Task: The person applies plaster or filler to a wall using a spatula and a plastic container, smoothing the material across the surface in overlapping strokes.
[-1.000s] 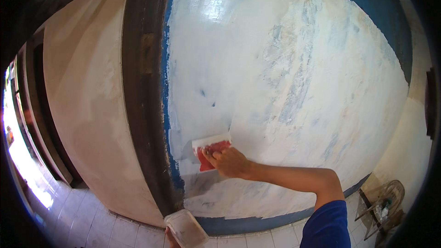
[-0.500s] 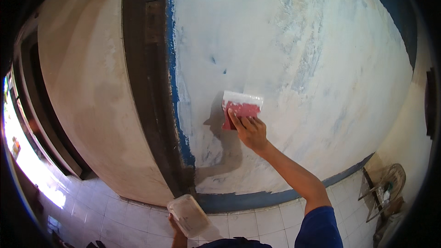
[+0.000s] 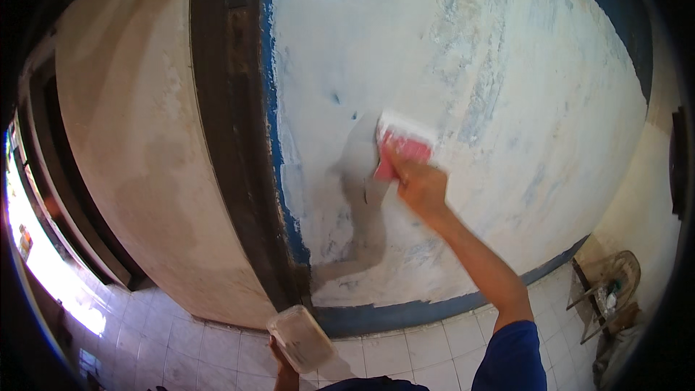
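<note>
My right hand (image 3: 421, 187) grips a red putty knife (image 3: 407, 148) with a wide blade, its edge coated in white putty. The blade lies at or very near the wall (image 3: 492, 195), which is covered in patchy white filler with grey-blue showing through. Motion smears the hand and tool slightly. Low at the left, my left hand (image 3: 281, 356) holds a shallow rectangular tub (image 3: 302, 339) by its side. The tub looks pale and cloudy; what it contains cannot be made out clearly.
A dark wooden post (image 3: 235, 130) edged with blue paint borders the wall at left, beside a beige wall section (image 3: 137, 145). A blue-grey band (image 3: 405, 313) runs along the bottom above the tiled floor (image 3: 376, 358). A chair (image 3: 612, 289) stands at the lower right, a bright doorway at left.
My right hand has moved the putty knife up and to the right across the wall. My left hand and the tub have stayed nearly in place.
</note>
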